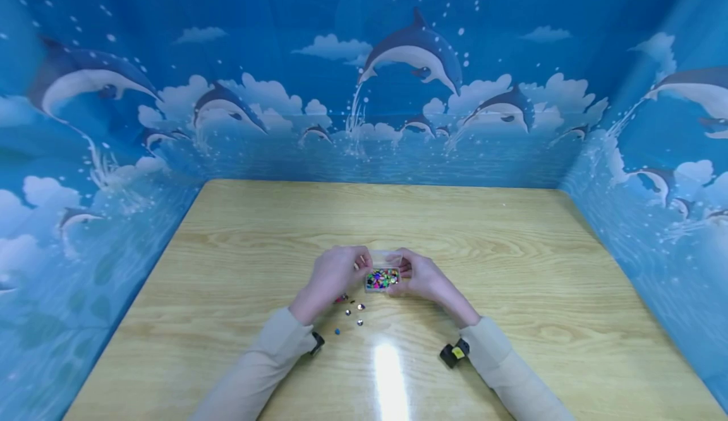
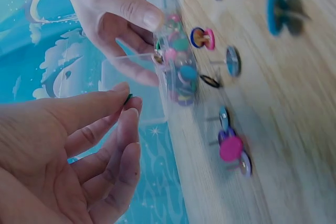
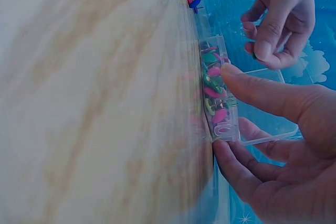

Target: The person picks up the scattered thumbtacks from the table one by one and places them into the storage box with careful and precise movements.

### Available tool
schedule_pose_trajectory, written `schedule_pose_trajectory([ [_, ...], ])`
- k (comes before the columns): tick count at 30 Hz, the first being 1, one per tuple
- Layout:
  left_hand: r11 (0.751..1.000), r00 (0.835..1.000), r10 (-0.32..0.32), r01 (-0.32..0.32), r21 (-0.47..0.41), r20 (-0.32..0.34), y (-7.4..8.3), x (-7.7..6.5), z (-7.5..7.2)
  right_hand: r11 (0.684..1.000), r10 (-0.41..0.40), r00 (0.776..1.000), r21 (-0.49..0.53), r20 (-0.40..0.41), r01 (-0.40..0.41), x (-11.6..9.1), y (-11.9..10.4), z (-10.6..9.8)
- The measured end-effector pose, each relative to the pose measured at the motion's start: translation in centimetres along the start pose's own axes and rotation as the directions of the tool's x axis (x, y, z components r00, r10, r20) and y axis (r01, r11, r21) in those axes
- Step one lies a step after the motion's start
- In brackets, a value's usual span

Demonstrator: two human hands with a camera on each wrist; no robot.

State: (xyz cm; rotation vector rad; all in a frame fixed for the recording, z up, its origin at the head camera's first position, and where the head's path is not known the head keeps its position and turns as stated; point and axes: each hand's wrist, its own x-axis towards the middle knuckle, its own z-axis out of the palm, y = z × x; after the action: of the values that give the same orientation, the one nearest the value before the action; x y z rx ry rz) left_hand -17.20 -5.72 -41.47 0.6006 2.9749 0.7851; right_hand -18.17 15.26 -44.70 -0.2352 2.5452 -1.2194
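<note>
A small clear plastic box of colourful thumbtacks stands on the table with its hinged lid raised. My right hand grips the box at its right side, the thumb on the near edge and fingers round the end. Just above the left side of the box, my left hand pinches a small green thumbtack between thumb and forefinger. Mostly its edge shows; the fingertips cover the rest. The other left fingers curl loosely.
Several loose thumbtacks lie left and in front of the box, among them a blue thumbtack, silver ones and a pink thumbtack. The wood-grain table is bordered at the back and sides by a blue dolphin-print curtain.
</note>
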Motion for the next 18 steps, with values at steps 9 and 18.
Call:
schedule_pose_trajectory([
  [9, 0.997, 0.998, 0.044, -0.046, -0.055, -0.038, 0.2, 0.1, 0.3, 1.000, -0.004, 1.000, 0.003, 0.011, 0.004, 0.0, -0.2, 0.0],
  [18, 0.999, 1.000, -0.004, 0.003, -0.046, -0.030, -1.1, -0.8, -0.8, 1.000, -0.013, 1.000, 0.022, 0.016, 0.012, -0.1, -0.2, 0.0],
])
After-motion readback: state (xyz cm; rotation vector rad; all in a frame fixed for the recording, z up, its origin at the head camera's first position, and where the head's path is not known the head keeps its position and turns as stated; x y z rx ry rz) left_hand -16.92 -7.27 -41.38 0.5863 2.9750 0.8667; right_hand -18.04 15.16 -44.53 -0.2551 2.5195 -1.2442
